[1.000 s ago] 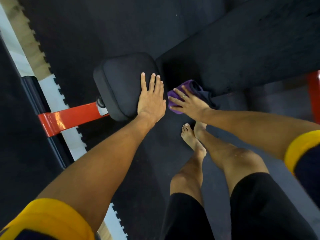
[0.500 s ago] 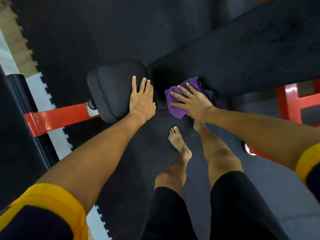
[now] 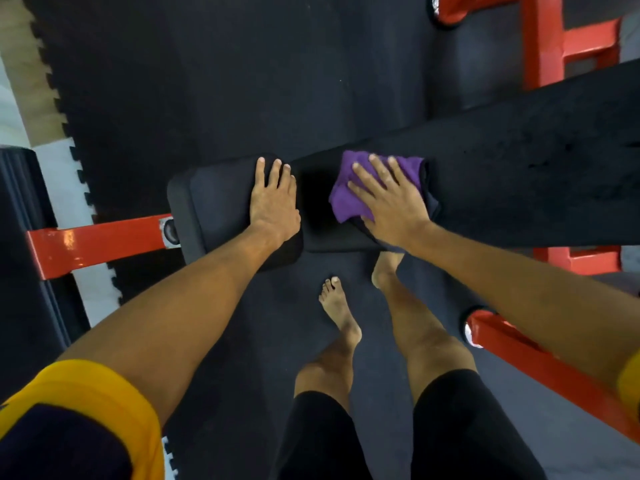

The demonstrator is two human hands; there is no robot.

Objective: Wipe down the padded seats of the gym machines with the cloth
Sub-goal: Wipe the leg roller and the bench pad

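Where cloth [image 3: 343,199] lies, red frame [image 3: 543,39] stands near

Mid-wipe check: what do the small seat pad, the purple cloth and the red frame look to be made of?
Seat pad: probably foam under a smooth black vinyl or leather-look cover, judging by the dull sheen and rounded edges.
Cloth: soft purple fabric, perhaps microfibre. It folds and bunches with no shine.
Frame: painted metal by the look of it. The red-orange coat is glossy with bright highlights.

Red metal frame bars [image 3: 97,244] cross over black interlocking floor mats [image 3: 242,81], pale flooring [image 3: 20,84] at left.
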